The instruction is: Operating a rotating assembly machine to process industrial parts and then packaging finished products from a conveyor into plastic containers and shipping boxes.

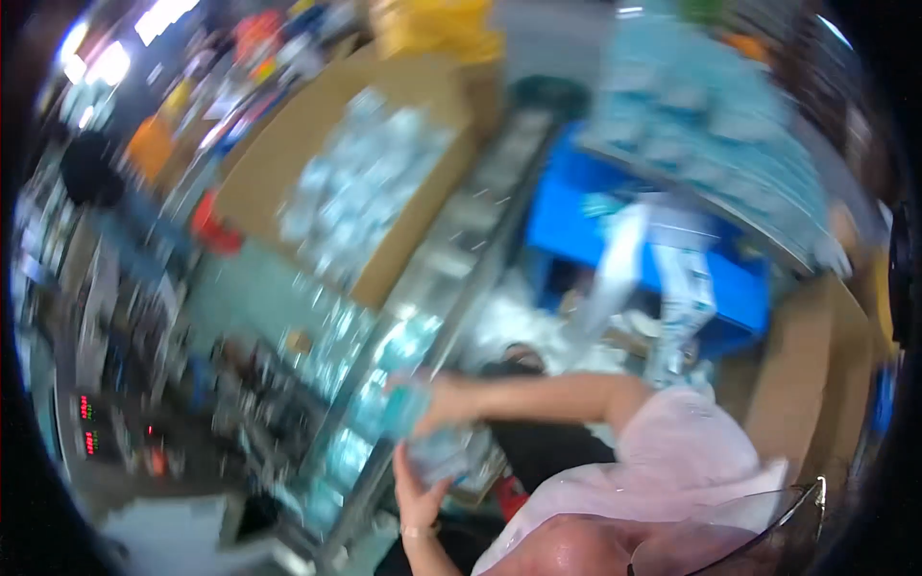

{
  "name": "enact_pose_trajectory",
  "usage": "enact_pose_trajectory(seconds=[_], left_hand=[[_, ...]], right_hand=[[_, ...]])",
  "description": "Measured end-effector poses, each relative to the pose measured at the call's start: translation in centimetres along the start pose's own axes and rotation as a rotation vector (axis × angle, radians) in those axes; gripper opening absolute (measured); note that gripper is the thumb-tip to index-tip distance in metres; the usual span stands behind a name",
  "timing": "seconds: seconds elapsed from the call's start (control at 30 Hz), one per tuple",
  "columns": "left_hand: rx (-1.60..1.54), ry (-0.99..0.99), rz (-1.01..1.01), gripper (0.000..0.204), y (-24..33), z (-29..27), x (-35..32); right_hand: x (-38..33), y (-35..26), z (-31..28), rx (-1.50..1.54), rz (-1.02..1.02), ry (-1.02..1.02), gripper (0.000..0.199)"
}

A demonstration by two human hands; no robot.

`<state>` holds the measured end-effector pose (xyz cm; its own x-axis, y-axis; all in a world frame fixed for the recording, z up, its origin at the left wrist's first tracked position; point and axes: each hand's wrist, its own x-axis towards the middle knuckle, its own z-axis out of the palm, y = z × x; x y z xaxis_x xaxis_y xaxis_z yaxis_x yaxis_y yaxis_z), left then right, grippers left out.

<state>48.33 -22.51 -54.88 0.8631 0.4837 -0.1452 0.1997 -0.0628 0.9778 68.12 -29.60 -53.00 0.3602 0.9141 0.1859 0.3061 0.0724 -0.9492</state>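
Note:
Motion smears the whole picture. Reaching in from the right, my right hand (444, 401) is closed around a teal-tinted clear plastic piece (405, 413) over the conveyor. Just below it, my left hand (415, 492), with a band at the wrist, grips a clear plastic container (442, 457) between thumb and fingers. The two pieces lie close together; whether they touch or are one item I cannot tell. Beneath and beside the hands, shiny clear plastic items (348, 456) lie along the conveyor (451, 250).
A cardboard box (264, 187) full of clear plastic pieces (370, 182) stands beyond the hands. To the right are a blue bin (567, 216), a stack of teal-tinted plastic packs (701, 125) and another cardboard box (816, 355). Machinery with red displays (88, 427) is at left; a person (120, 206) stands farther off.

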Motion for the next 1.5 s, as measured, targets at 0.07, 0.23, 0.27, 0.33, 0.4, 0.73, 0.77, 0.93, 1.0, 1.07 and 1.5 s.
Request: enact_pose_trajectory(seconds=[0.07,0.23,0.27,0.33,0.4,0.73,0.77,0.93,1.0,1.07,1.5], left_hand=[[-0.013,0.046,0.067,0.080,2.2,-0.2,-3.0],[-0.021,-0.178,0.148,0.075,2.2,4.3,-2.4],[-0.008,-0.214,0.174,0.075,2.3,4.8,-2.8],[0.014,-0.266,0.218,0.074,2.1,5.5,-3.9],[0.048,-0.271,0.266,0.073,1.9,5.6,-4.7],[0.202,-0.250,0.455,0.071,-0.1,4.1,-5.7],[0.218,-0.246,0.469,0.071,-0.2,3.9,-5.8],[0.315,-0.197,0.518,0.070,-0.8,1.9,-6.4],[0.350,-0.181,0.532,0.069,-1.2,1.2,-6.6],[0.384,-0.176,0.547,0.069,-1.4,0.6,-6.6],[0.593,-0.063,0.643,0.066,-3.4,-4.0,-6.6]], right_hand=[[-2.1,-3.4,6.2,0.221,-0.122,-0.075,0.066],[-7.2,-2.8,10.0,-0.067,-0.438,0.325,0.058],[-8.0,-2.8,9.8,-0.158,-0.498,0.361,0.054],[-9.4,-2.7,9.8,-0.333,-0.612,0.408,0.051],[-10.3,-2.6,10.7,-0.484,-0.752,0.421,0.055],[-12.5,-11.6,9.9,-0.253,-1.070,0.097,0.066],[-12.5,-10.8,11.4,-0.254,-1.072,0.098,0.066],[-11.7,-8.7,15.3,0.628,-0.567,-0.576,0.036],[-11.3,-7.9,16.5,0.580,-0.543,-0.579,0.038],[-11.8,-7.2,18.0,0.531,-0.518,-0.572,0.039],[-12.2,-4.4,21.5,0.193,-0.359,-0.607,0.059]])
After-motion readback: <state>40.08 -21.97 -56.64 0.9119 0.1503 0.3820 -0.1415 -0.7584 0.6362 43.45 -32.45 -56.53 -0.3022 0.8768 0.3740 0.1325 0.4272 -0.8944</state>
